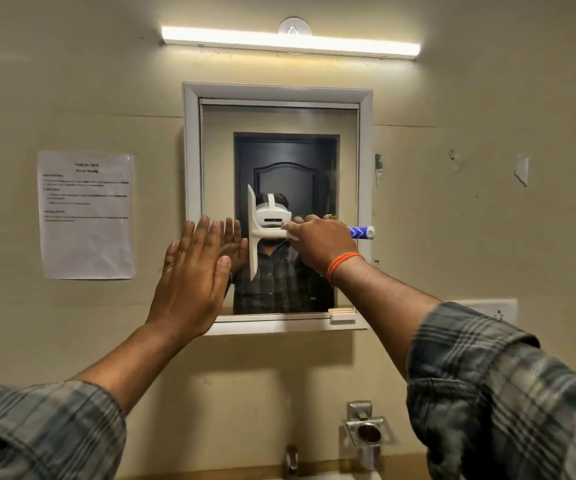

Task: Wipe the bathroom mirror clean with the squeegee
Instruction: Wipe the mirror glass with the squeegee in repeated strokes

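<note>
Squeegee (pixel 252 233) blade stands vertical against the mirror (pixel 279 161); your right hand (pixel 314 242) grips its handle. Maintain even pressure, stroke sideways. Left hand (pixel 193 271), fingers straight, braces the glass.

We are in a small bathroom. On a plain cream wall we face a white-framed mirror (pixel 279 209) under a lit tube light (pixel 290 41). Below it we see a tap (pixel 291 459) and a steel soap holder (pixel 369 431).
</note>
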